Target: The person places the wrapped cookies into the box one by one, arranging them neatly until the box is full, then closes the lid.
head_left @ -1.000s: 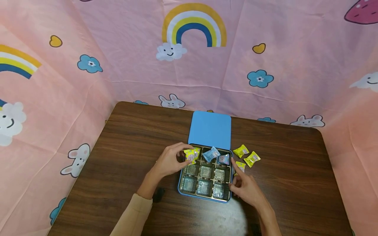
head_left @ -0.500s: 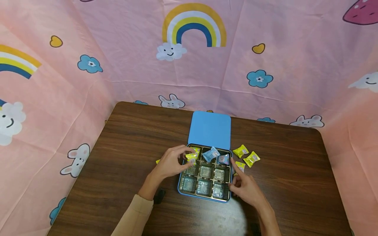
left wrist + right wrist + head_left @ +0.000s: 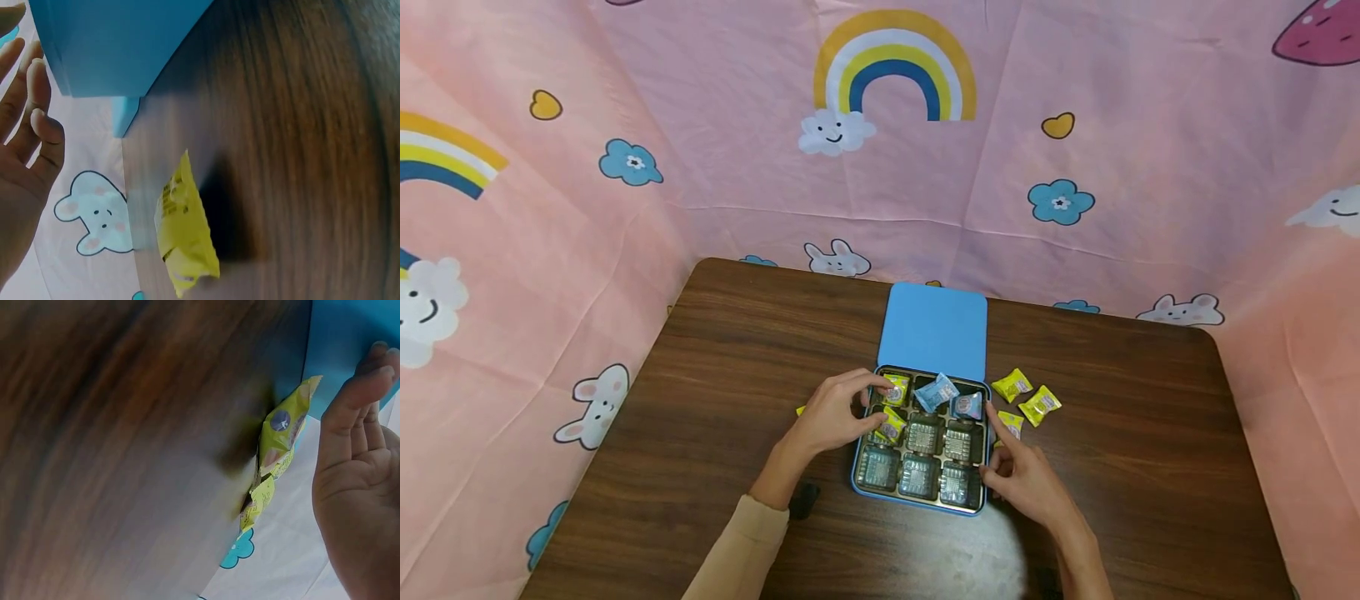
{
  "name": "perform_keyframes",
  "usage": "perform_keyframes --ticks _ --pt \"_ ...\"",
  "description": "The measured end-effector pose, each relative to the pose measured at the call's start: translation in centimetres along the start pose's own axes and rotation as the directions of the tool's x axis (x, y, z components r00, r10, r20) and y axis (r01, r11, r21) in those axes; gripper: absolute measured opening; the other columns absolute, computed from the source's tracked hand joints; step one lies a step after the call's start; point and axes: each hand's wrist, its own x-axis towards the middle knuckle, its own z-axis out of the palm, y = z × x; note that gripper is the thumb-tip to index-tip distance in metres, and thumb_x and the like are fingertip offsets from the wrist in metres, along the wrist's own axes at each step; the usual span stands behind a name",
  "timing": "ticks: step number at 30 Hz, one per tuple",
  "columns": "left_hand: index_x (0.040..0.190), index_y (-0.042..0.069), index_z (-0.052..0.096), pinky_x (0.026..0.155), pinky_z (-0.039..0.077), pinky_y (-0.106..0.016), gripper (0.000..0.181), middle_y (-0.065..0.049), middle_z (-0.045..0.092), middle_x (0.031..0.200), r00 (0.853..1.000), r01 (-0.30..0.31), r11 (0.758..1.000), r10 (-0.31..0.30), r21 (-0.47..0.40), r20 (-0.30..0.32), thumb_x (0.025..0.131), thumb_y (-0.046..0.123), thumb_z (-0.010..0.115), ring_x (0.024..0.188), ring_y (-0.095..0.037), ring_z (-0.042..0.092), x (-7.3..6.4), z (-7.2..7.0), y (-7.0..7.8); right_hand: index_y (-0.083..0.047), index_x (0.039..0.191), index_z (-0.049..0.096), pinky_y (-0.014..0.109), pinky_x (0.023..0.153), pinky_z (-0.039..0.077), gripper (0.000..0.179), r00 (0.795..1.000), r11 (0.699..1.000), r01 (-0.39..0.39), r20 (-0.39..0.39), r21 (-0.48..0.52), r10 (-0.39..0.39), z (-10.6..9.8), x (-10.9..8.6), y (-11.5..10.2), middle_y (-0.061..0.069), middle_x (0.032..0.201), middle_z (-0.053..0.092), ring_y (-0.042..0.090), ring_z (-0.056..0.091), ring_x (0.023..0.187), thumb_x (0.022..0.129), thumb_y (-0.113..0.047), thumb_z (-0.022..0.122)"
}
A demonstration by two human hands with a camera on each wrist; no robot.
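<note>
A blue tin box [image 3: 917, 502] with a compartmented tray lies with its lid [image 3: 934, 329] folded back. My left hand [image 3: 835, 410] is over its left side, thumb and fingers spread apart. Just by the thumb, a yellow wrapped candy [image 3: 891, 425] sits tilted in the middle-left compartment. Another yellow candy [image 3: 895, 389] is in the back-left compartment, under the fingertips. Two blue wrapped candies, one tilted [image 3: 936, 392] and one flatter [image 3: 967, 406], occupy the rest of the back row. My right hand [image 3: 1026, 479] touches the box's right edge with index finger and thumb.
Right of the box lie yellow candies [image 3: 1040, 405] on the brown table [image 3: 1150, 450], one partly behind my right hand. Another yellow candy [image 3: 187, 231] rests left of the box, mostly hidden by my left hand in the head view. Patterned pink cloth [image 3: 910, 167] surrounds the table.
The yellow candy pinched in my left hand has come down and toward me into the middle-left compartment, and the fingers have let it go. My right hand stays at the box edge.
</note>
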Motion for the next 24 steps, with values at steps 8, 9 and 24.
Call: perform_keyframes --ticks 8,9,24 --pt "0.119 0.018 0.070 0.081 0.051 -0.041 0.044 0.001 0.068 0.109 0.993 0.098 0.993 -0.094 0.063 -0.071 0.078 0.019 0.087 0.097 -0.023 0.061 -1.3 -1.4 -0.9 -0.024 0.161 0.015 0.028 0.050 0.050 0.095 1.000 1.000 0.009 -0.006 0.006 -0.009 0.0 -0.2 -0.8 0.001 0.066 0.061 0.009 0.055 0.049 0.087 0.003 0.069" --pt "0.119 0.018 0.070 0.082 0.051 -0.041 0.045 0.000 0.068 0.110 0.992 0.106 0.992 -0.101 0.066 -0.071 0.078 0.019 0.087 0.098 -0.024 0.061 -1.4 -1.6 -1.0 -0.020 0.161 0.015 0.029 0.050 0.050 0.095 1.000 1.000 0.015 -0.010 0.008 -0.015 0.0 -0.2 -1.0 0.002 0.066 0.061 0.009 0.055 0.049 0.086 0.005 0.068" --pt "0.120 0.017 0.070 0.102 0.043 -0.049 0.045 0.008 0.066 0.115 0.986 0.145 0.985 -0.136 0.096 -0.095 0.079 0.017 0.086 0.103 -0.019 0.062 -2.7 -2.3 -2.1 -0.032 0.160 0.018 0.029 0.050 0.050 0.096 1.000 1.000 0.004 -0.016 0.024 -0.003 0.0 0.0 -0.1 0.000 0.066 0.061 0.012 0.057 0.050 0.086 -0.001 0.071"
